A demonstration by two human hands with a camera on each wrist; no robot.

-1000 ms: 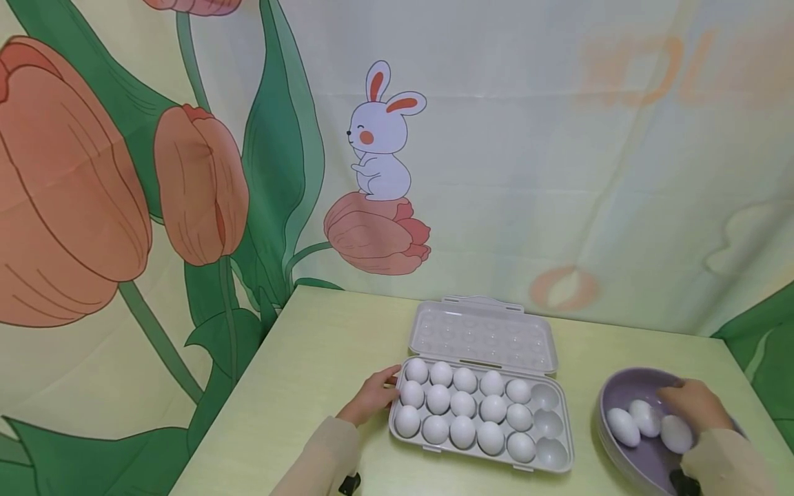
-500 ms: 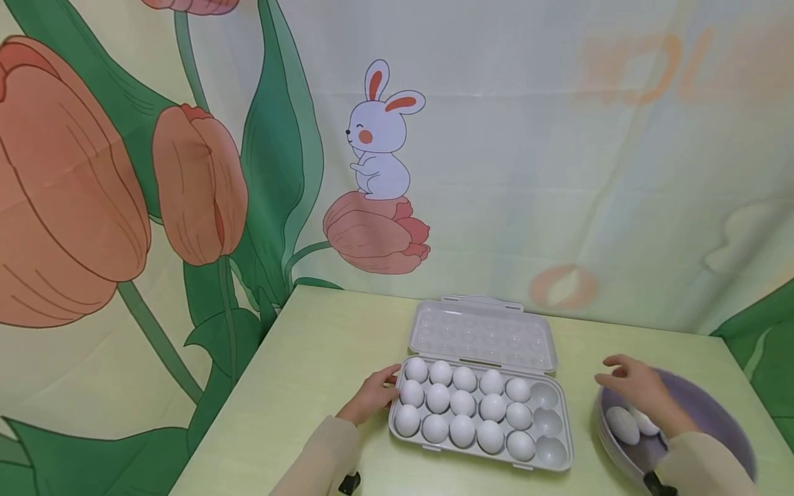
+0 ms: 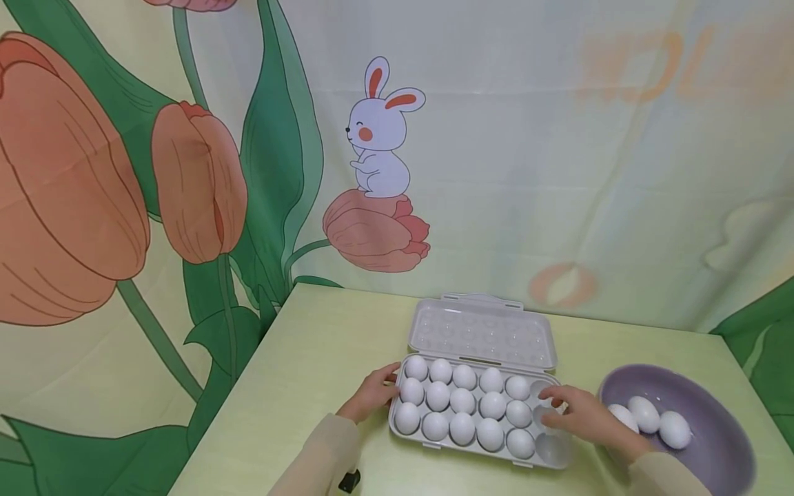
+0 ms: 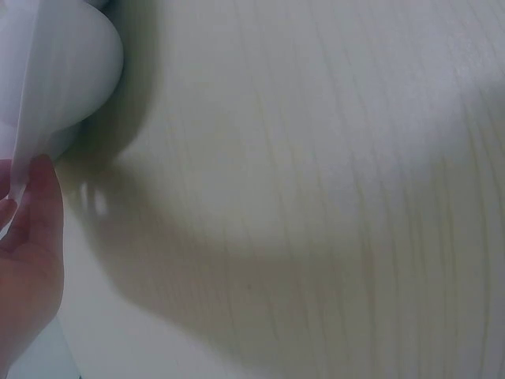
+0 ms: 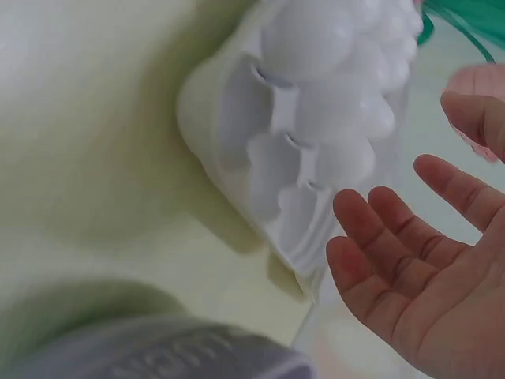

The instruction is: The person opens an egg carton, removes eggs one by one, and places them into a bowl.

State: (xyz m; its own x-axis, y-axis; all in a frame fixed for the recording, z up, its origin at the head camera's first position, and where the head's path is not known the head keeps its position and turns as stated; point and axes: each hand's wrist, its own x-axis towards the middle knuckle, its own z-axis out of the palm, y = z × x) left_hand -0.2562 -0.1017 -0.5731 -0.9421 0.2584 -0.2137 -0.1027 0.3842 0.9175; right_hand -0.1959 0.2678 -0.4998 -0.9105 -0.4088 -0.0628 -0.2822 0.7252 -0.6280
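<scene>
A pale plastic egg carton (image 3: pixel 428 442), its lid (image 3: pixel 484 324) folded back, holds rows of white eggs (image 3: pixel 462 401). At its left end my left hand (image 3: pixel 371 396) pinches the thin rim, with fingers on both sides of it in the left wrist view. My right hand (image 3: pixel 579 413) hovers over the bare cups (image 3: pixel 548 448) at the right end. Its fingers are spread and the palm shows nothing in it in the right wrist view. To the right, a purple bowl (image 3: pixel 713 427) contains several white eggs (image 3: pixel 675 430); my right forearm partly covers the leftmost one.
The carton and bowl rest on a light wood-grain table (image 3: pixel 310 344). Behind it hangs a cloth backdrop (image 3: pixel 484 172) printed with tulips and a rabbit. The raised lid section lies toward that backdrop.
My right hand has risen out of the bowl and moved left to the carton, uncovering the eggs in the bowl. The left hand keeps its place on the carton.
</scene>
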